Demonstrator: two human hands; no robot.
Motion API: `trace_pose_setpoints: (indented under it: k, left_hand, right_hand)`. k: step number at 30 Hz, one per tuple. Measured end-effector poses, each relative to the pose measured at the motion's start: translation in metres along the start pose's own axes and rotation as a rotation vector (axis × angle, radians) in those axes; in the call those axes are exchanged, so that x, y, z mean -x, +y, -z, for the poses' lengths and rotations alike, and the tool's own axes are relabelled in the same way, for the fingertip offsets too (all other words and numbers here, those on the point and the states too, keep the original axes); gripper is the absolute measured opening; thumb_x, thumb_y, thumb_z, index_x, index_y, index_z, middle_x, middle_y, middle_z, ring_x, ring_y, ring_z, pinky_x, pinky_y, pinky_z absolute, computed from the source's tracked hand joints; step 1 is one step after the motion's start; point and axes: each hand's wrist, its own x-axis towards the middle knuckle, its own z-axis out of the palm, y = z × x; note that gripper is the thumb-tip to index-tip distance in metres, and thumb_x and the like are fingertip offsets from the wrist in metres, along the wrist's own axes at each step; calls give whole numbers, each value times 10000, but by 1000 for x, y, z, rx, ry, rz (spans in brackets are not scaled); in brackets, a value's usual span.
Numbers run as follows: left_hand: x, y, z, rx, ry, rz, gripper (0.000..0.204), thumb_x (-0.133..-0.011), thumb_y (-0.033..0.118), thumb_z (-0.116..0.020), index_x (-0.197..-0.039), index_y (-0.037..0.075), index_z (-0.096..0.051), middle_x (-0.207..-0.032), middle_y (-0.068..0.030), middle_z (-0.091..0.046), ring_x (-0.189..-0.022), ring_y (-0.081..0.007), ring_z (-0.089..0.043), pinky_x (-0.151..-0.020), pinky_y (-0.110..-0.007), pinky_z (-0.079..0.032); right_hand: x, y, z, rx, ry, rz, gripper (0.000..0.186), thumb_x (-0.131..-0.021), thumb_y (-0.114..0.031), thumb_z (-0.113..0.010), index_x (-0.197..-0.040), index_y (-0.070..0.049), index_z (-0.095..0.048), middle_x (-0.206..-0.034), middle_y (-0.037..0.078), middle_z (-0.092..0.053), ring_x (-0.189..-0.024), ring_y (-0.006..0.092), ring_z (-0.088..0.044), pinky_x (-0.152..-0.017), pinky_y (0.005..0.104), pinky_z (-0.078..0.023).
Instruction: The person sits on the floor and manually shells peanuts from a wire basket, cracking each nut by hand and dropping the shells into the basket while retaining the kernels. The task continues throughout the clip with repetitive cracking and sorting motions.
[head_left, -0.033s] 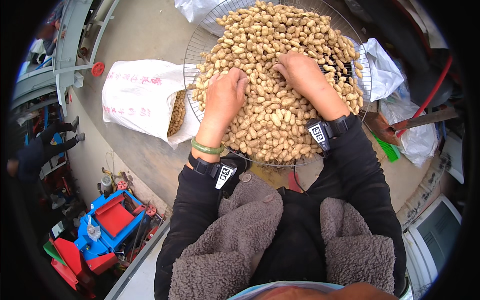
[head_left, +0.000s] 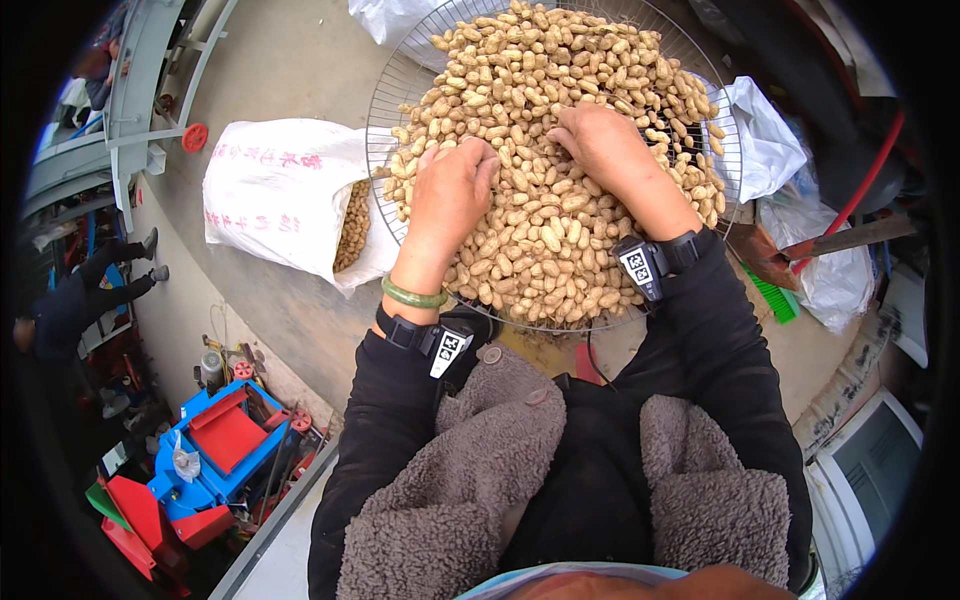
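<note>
A broad heap of unshelled peanuts (head_left: pixel 545 240) fills a round wire basket (head_left: pixel 733 150) in front of me. My left hand (head_left: pixel 452 190) rests on the left part of the heap, its fingers curled in and the thumb against them. Over the right part, my right hand (head_left: pixel 603 147) bends toward the middle with thumb and fingers drawn together at the peanuts. Whatever either hand pinches is hidden. A green bangle (head_left: pixel 414 295) circles my left wrist, and dark straps with marker tags sit on both wrists.
Left of the basket lies a white woven sack (head_left: pixel 280 190), its mouth showing more peanuts. White plastic bags (head_left: pixel 765 140), a rusty metal blade with a handle (head_left: pixel 765 255) and a green brush (head_left: pixel 778 300) lie at right. Blue-and-red machinery (head_left: pixel 225 435) and a person stand far left.
</note>
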Motion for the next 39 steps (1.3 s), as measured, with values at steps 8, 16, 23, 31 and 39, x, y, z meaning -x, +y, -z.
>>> trace_pose_setpoints:
  k: [8,16,23,31,39]
  left_hand:
    - [5,2,-3,-22,-99,-129,74,-904,141,-728,-883,93,-675,-848,-80,-672,-890,-312,-636,-996,-464,-424]
    - [5,6,-3,-22,-105,-127,86,-910,145,-725,-887,80,-674,-864,-78,-668,-920,-301,-638,-1006,-486,-413]
    - [0,14,-11,345,65,62,80,-989,100,-657,-956,32,-632,-870,-87,-620,-760,-184,-603,-684,-306,-488]
    - [-3,27,-33,1185,15,309,184,-1099,174,-522,-1114,29,-635,-1150,-56,-664,-995,-156,-640,-855,-315,-568]
    - [-3,55,-23,1370,-114,521,376,-1081,246,-555,-1397,53,-492,-963,5,-560,-845,-87,-590,-791,-318,-620]
  right_hand:
    - [25,-20,-1,-93,-96,358,233,-814,-206,-800,-846,-4,-688,-899,159,-628,-915,372,-635,-818,457,-524]
    - [19,-16,-7,-124,-86,198,128,-869,-145,-730,-869,-19,-706,-874,158,-657,-850,359,-653,-779,435,-538]
    - [17,-28,13,-840,-133,-78,177,-943,-172,-715,-1000,-12,-763,-878,113,-738,-787,169,-678,-735,326,-537]
    - [23,-34,11,-981,-99,-131,206,-979,-190,-705,-1042,2,-743,-883,64,-734,-798,105,-632,-724,279,-520]
    - [23,-24,5,-1075,-12,-304,219,-1004,-222,-660,-936,-15,-683,-765,24,-639,-689,93,-565,-616,285,-481]
